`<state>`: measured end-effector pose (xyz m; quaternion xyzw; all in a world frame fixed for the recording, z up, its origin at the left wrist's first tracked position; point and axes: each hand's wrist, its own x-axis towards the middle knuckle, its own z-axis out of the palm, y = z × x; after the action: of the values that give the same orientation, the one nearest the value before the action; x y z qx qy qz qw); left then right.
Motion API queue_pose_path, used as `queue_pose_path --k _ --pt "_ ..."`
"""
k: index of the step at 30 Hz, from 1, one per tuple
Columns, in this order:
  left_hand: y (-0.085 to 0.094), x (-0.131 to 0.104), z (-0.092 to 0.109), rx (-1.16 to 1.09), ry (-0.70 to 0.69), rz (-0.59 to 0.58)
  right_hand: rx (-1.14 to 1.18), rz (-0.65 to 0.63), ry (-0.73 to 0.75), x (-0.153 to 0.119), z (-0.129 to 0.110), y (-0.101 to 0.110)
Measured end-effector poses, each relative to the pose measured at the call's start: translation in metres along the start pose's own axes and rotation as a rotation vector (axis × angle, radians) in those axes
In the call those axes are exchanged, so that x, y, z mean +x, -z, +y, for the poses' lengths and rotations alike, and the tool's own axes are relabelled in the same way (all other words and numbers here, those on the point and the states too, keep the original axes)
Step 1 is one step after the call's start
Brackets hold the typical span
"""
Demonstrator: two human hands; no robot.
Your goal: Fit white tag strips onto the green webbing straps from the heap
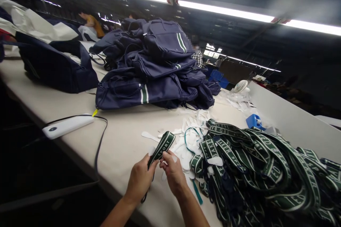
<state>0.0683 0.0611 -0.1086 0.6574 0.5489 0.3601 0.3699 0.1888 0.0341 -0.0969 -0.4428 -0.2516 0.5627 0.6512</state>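
Long pale work table (pixel 119 138) running from near left to far right, raised white edge along its far right side. Overhead, rows of fluorescent tube lights (pixel 226 10) under a dark ceiling (more tubes glowing deeper in the hall). Small white fan (pixel 241 86) at the table's far end. Dim floor to the near left. Blue crates (pixel 217 77) far off.
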Motion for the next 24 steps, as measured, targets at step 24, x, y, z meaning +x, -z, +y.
queue_pose_path --k 24 --pt "0.009 -0.009 -0.01 -0.619 0.172 -0.109 -0.434 0.313 0.185 -0.01 0.057 0.024"
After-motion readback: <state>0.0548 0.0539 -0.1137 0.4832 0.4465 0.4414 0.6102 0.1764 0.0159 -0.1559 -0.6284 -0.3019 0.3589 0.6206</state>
